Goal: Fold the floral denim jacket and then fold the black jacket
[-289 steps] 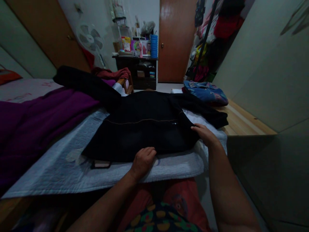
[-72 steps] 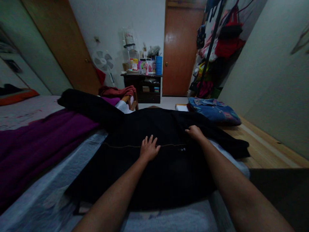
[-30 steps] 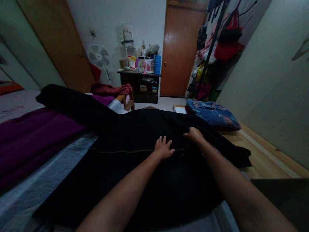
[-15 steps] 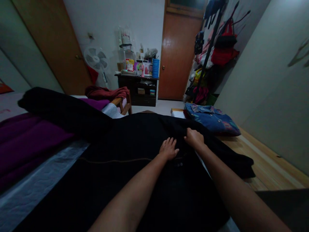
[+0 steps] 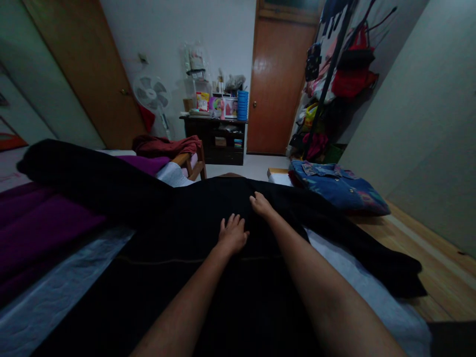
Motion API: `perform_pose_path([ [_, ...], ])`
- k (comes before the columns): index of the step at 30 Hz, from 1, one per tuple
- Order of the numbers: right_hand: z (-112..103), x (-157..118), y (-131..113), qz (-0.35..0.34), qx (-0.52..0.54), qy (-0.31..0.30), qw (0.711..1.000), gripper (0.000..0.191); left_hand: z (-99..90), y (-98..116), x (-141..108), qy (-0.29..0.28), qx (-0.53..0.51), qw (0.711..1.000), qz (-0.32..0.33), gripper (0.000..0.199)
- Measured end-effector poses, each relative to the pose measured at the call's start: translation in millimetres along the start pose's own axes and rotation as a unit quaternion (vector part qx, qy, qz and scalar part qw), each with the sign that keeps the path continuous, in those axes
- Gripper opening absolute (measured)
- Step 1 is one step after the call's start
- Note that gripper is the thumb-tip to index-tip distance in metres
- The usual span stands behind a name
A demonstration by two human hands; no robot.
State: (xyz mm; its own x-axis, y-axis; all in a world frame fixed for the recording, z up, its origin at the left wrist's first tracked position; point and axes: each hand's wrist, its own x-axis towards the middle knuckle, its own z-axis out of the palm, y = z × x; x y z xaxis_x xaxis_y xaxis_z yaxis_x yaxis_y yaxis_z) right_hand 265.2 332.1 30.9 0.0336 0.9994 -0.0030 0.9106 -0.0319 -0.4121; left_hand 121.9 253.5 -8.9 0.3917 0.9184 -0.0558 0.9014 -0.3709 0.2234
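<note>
A large black garment (image 5: 193,218) lies spread over the bed, its sleeves stretched out to both sides and a thin brown seam across its body. On its middle rests my left hand (image 5: 233,235), palm down with the fingers apart. Just above and to the right, my right hand (image 5: 261,204) is closed at the garment's upper part, its fingers pinching the black cloth. The right sleeve (image 5: 372,253) reaches over the bed's edge toward the wooden surface.
Purple cloth (image 5: 44,218) covers the bed at the left. Folded denim clothing (image 5: 342,186) lies at the right on a wooden surface (image 5: 439,267). Beyond stand a wooden chair (image 5: 199,163), a fan (image 5: 150,93), a dark cabinet (image 5: 193,134) and a door (image 5: 280,84).
Both my hands have moved left across the garment. The garment's right side has shifted left, baring more of the pale bedding, and its right sleeve now lies lower and straighter.
</note>
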Motion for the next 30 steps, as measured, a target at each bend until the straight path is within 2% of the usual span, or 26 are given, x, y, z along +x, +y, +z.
perform_pose_path([
  [2, 13, 6, 0, 0.019, -0.001, 0.003, 1.000, 0.054, 5.1, -18, -6, 0.012, 0.011, 0.999, -0.027, 0.058],
  [4, 25, 11, 3, 0.039, -0.006, 0.006, 0.999, 0.058, 13.4, -27, -10, 0.035, 0.017, 0.999, -0.031, 0.062],
  [9, 42, 21, 21, 0.084, -0.026, 0.020, 0.996, 0.063, 25.0, -27, -13, 0.062, 0.021, 0.998, -0.023, 0.064],
  [15, 50, 38, 30, 0.107, -0.079, 0.052, 0.990, 0.069, 23.6, -28, -13, 0.062, 0.020, 0.998, -0.018, 0.065],
  [25, 55, 87, 38, 0.078, -0.107, 0.031, 0.991, 0.069, 28.7, -28, -15, 0.089, 0.020, 0.996, -0.017, 0.065],
  [30, 56, 91, 38, 0.068, -0.115, 0.054, 0.990, 0.067, 26.8, -27, -14, 0.087, 0.014, 0.996, -0.022, 0.065],
])
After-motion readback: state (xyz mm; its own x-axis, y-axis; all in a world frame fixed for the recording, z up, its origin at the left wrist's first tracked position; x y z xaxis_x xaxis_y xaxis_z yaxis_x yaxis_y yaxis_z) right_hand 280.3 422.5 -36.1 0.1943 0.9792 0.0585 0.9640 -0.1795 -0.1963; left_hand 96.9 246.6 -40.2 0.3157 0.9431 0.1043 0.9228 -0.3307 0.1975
